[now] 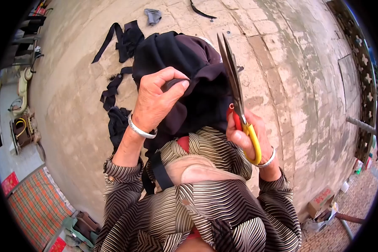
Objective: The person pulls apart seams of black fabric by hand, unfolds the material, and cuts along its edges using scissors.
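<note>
Thumb and fingers of my left hand pinch an edge of a dark cloth, which spreads over my lap and beyond my knees. In my right hand is a pair of large scissors with one red and one yellow handle loop. Their long blades point away from me and stand slightly apart at the tips, to the right of the cloth. Each wrist wears a silver bangle. A dark strap of cloth lies across my lap on the left.
Dark cut strips and a black scrap lie on the paved ground to the left. Farther off are a grey scrap and a black strip. A cardboard box stands at lower right, a plaid cloth at lower left.
</note>
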Available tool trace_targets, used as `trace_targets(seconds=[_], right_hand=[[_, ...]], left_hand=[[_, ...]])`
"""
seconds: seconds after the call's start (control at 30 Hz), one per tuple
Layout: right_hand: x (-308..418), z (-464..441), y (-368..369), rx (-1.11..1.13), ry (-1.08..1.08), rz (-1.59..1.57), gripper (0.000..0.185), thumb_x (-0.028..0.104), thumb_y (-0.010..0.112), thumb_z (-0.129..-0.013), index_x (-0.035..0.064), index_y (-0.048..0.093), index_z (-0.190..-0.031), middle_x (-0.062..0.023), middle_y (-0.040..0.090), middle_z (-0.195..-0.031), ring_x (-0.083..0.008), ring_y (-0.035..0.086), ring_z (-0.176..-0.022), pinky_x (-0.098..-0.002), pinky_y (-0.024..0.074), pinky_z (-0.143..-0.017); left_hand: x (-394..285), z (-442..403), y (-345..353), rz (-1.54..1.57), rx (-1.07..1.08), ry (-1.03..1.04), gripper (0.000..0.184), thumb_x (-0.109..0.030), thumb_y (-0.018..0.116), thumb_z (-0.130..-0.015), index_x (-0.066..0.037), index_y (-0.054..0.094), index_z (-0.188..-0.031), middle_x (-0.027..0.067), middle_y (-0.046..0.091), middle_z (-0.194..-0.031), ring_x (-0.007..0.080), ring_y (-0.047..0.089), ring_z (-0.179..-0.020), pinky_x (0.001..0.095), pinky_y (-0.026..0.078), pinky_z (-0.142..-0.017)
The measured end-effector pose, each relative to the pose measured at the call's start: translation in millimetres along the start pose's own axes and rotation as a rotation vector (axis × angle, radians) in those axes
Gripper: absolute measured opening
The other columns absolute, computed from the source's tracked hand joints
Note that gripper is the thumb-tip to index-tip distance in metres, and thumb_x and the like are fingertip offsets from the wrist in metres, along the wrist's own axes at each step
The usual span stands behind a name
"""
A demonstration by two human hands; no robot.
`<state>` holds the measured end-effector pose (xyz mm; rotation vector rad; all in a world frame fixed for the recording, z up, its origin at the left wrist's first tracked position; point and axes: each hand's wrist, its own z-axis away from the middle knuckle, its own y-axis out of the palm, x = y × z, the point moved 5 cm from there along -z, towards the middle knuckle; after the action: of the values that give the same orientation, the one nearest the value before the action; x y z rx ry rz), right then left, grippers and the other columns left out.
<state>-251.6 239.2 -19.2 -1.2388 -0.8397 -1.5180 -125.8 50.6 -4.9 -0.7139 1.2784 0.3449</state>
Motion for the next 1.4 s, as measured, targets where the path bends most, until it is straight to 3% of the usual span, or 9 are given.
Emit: trace_targets(seconds=[0.2, 0.43, 0.5, 0.73, 0.87, 0.97, 1.27, 1.33, 1.4], right_hand=[[-22.2, 5.6, 2.3, 0.019, 0.001, -0.153, 0.044, 0.036, 0.074, -0.082, 0.0043, 0.047, -0.096, -0.0019, 0.051, -0.076, -0.0111, 0.046, -0.068, -0.0259, 0.0404, -0.062], [-11.1, -37.5, -4.8, -0.363, -0.014, -0.159, 0.035, 0.016, 0.075, -0.083, 0.0020, 0.044, -0.090, -0.0057, 0.058, -0.075, -0.0096, 0.053, -0.065, -0.0253, 0.0463, -0.061], [-4.6, -54.7, -2.9, -0.376, -0.036, -0.138, 0.036, 0.016, 0.076, -0.082, 0.0016, 0.044, -0.090, -0.0063, 0.058, -0.074, -0.0102, 0.055, -0.065, -0.0258, 0.0468, -0.060], [-3.5, -99.5, 13.5, -0.365, -0.013, -0.284, 0.032, 0.011, 0.075, -0.080, 0.0033, 0.044, -0.086, -0.0037, 0.054, -0.065, -0.0102, 0.056, -0.050, -0.0235, 0.0468, -0.045], [-0.3, -99.7, 11.4, -0.425, -0.023, -0.292, 0.025, 0.006, 0.072, -0.081, 0.0025, 0.047, -0.083, -0.0037, 0.055, -0.061, -0.0099, 0.056, -0.048, -0.0232, 0.0455, -0.043], [-2.4, -97.1, 7.5, -0.419, -0.046, -0.474, 0.020, 0.006, 0.069, -0.083, 0.0031, 0.050, -0.083, -0.0046, 0.057, -0.061, -0.0094, 0.055, -0.048, -0.0222, 0.0429, -0.042], [11.3, -74.2, -2.0, -0.433, -0.144, -0.185, 0.025, -0.007, 0.066, -0.079, 0.0038, 0.046, -0.090, -0.0057, 0.060, -0.075, -0.0096, 0.057, -0.062, -0.0236, 0.0478, -0.057], [31.3, -70.1, -5.6, -0.557, -0.556, 0.218, 0.029, -0.009, 0.064, -0.077, 0.0026, 0.048, -0.097, -0.0089, 0.064, -0.087, -0.0164, 0.062, -0.073, -0.0286, 0.0507, -0.068], [34.3, -76.8, -9.9, -0.518, -0.615, 0.303, 0.038, -0.011, 0.063, -0.075, 0.0025, 0.048, -0.107, -0.0113, 0.066, -0.099, -0.0263, 0.063, -0.082, -0.0322, 0.0501, -0.077]], left_hand=[[-6.7, -1.8, 12.9, -0.063, -0.010, 0.139, 0.005, 0.000, 0.065, -0.082, 0.004, 0.062, -0.084, 0.0025, 0.060, -0.075, 0.0061, 0.052, -0.065, 0.0208, 0.042, -0.062], [-10.6, 2.3, 16.4, -0.183, -0.011, 0.223, 0.005, 0.004, 0.064, -0.080, 0.005, 0.062, -0.085, 0.0056, 0.058, -0.071, 0.0102, 0.054, -0.063, 0.0235, 0.042, -0.057], [-10.4, 4.3, 16.7, -0.206, -0.015, 0.282, 0.011, 0.005, 0.067, -0.075, 0.003, 0.062, -0.085, 0.0111, 0.058, -0.074, 0.0220, 0.058, -0.059, 0.0296, 0.044, -0.055], [-17.3, 11.7, 17.2, -0.329, 0.003, 0.431, 0.018, 0.009, 0.066, -0.073, 0.003, 0.061, -0.090, 0.0135, 0.056, -0.077, 0.0305, 0.058, -0.063, 0.0335, 0.047, -0.058], [-14.1, 13.1, 10.6, -0.336, -0.026, 0.419, 0.012, 0.006, 0.066, -0.078, 0.003, 0.062, -0.089, 0.0105, 0.058, -0.074, 0.0222, 0.060, -0.062, 0.0297, 0.046, -0.058], [0.2, 8.7, -0.5, -0.070, -0.062, 0.099, 0.009, -0.005, 0.064, -0.088, 0.004, 0.066, -0.089, -0.0013, 0.061, -0.074, 0.0044, 0.051, -0.065, 0.0190, 0.039, -0.061], [23.9, 2.4, -4.7, 0.322, -0.094, -0.136, 0.012, -0.003, 0.064, -0.088, 0.005, 0.067, -0.096, -0.0001, 0.067, -0.082, 0.0037, 0.058, -0.071, 0.0170, 0.046, -0.067], [21.3, 3.5, -8.0, 0.305, -0.083, -0.128, 0.011, -0.003, 0.064, -0.088, 0.005, 0.067, -0.095, -0.0005, 0.066, -0.082, 0.0036, 0.058, -0.071, 0.0171, 0.045, -0.067], [18.6, 2.6, -11.8, 0.287, -0.076, -0.115, 0.011, -0.003, 0.064, -0.088, 0.005, 0.067, -0.094, -0.0010, 0.066, -0.081, 0.0034, 0.057, -0.072, 0.0172, 0.045, -0.068]])
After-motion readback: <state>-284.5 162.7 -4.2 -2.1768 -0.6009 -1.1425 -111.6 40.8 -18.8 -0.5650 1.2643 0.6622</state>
